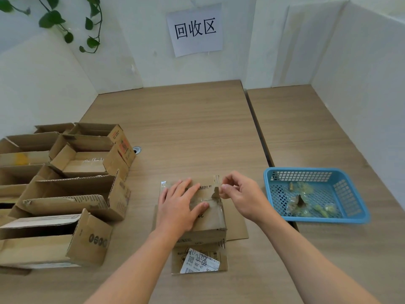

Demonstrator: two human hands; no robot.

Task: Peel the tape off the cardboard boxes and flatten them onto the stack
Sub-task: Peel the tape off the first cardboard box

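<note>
Cardboard box (213, 216): sits closed side up on the table (186, 128), close in front of me, on top of flat cardboard sheets (237, 227).
Tape (215, 189): a clear strip across the box top. Its right end is lifted off the cardboard, with a torn scrap of brown paper stuck to it. A loose end also pokes out at the far left corner.
Left hand (177, 207): lies flat on the box top, fingers (186, 187) straight and spread wide, pressing down over the left part of the printed lettering. My thumb rests across the tape line.
Right hand (243, 194): at the far right corner of the box. Thumb and forefinger are pinched narrow on the lifted tape end, just right of my left fingertips; the other fingers are loosely curled.
Blue basket (317, 170): on the table to the right of the box, beyond my right wrist, holding crumpled tape scraps (302, 201).
Open boxes (72, 194): clustered at the left side of the table, flaps up, well apart from my hands.
Flattened piece (219, 253): nearest me, between my forearms, touching the box's near side, with a white shipping label (199, 263) on it.
Wall sign (195, 29): white paper with three black characters, on the far wall.
</note>
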